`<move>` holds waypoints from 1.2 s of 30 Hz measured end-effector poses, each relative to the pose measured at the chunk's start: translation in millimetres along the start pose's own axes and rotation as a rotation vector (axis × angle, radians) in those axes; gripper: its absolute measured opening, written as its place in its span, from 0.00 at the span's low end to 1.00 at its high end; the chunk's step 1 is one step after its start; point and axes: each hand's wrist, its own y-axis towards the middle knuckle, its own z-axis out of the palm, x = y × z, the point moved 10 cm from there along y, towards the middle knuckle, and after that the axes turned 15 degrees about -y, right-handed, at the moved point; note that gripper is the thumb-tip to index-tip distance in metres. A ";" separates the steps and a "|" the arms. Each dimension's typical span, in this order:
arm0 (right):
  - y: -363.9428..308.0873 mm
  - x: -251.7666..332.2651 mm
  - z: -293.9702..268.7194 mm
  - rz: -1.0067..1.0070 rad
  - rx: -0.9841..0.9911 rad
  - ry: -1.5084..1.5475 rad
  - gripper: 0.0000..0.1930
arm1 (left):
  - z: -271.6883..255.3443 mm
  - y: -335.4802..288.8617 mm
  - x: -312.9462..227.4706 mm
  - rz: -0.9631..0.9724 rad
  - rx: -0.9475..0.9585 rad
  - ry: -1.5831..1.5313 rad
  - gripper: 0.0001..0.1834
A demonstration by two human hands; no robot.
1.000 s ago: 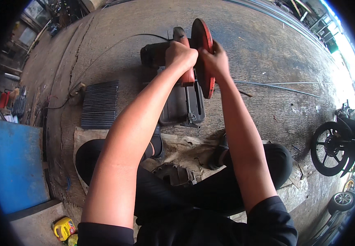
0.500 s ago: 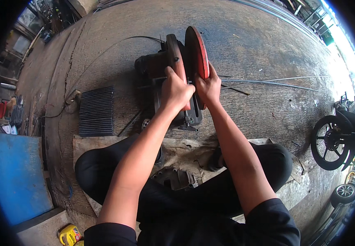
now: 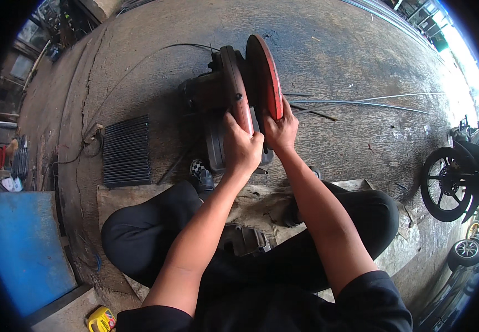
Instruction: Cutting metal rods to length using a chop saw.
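Note:
On the floor before my crossed legs stands a cut-off saw with a dark motor housing (image 3: pixel 209 91) and a black base (image 3: pixel 215 141). My left hand (image 3: pixel 244 148) is closed around the lower end of its red curved guard (image 3: pixel 237 94), thumb along the left side. Just right of the guard, a large round disc (image 3: pixel 265 77), dark on its left face and red on its right, stands nearly upright. My right hand (image 3: pixel 281 130) grips the disc's near lower edge; some of the fingers are hidden behind it. My hands are side by side.
A stack of dark rods (image 3: pixel 127 152) lies left of the saw, beside a cable (image 3: pixel 92 135). Thin metal rods (image 3: pixel 361 103) lie to the right. Between my legs sits a grey metal part (image 3: pixel 242 240) on a cloth sheet (image 3: pixel 355 185). A motorcycle wheel (image 3: pixel 447 184) stands far right.
Both hands have come slightly nearer to me, the saw's guard and the disc tilting down with them. The base's front clamp is now mostly hidden behind my left hand. The view has shifted a little.

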 end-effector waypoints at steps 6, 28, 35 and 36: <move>-8.7 -8.4 3.7 0.032 0.020 -0.016 0.28 | 0.6 -9.6 9.1 -0.103 0.015 0.031 0.34; -25.8 -28.1 14.8 0.055 0.053 -0.010 0.29 | 3.2 -26.1 24.1 -0.052 0.017 -0.057 0.33; -29.5 -29.9 13.7 0.053 0.028 -0.032 0.30 | 3.3 -28.4 28.2 -0.060 0.011 -0.035 0.33; -30.1 -30.4 14.2 0.054 0.034 -0.030 0.29 | 3.2 -28.6 27.2 -0.042 0.010 -0.035 0.34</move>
